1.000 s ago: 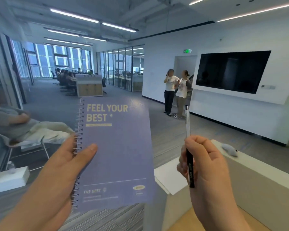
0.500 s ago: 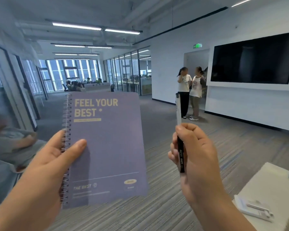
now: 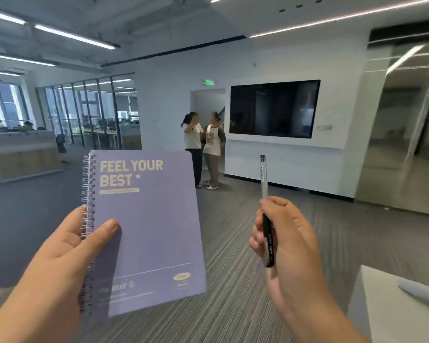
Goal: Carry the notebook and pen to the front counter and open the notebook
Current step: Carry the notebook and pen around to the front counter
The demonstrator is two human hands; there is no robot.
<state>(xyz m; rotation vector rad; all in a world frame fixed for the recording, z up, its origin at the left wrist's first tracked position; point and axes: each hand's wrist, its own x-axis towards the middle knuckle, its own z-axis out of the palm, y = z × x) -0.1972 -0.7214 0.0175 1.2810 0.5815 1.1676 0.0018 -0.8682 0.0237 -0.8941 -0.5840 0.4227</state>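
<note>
Two people (image 3: 203, 149) stand on grey striped carpet (image 3: 233, 243).

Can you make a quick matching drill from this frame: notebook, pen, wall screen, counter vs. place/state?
Things:
1. notebook
2. pen
3. wall screen
4. counter

Place or state:
A. dark, mounted on the white wall
B. upright in the right hand
C. white corner at lower right, nothing being held over it
D. closed, purple cover facing the camera, in the left hand

Pairs: 1-D, 2-B, 3-A, 4-C
</note>
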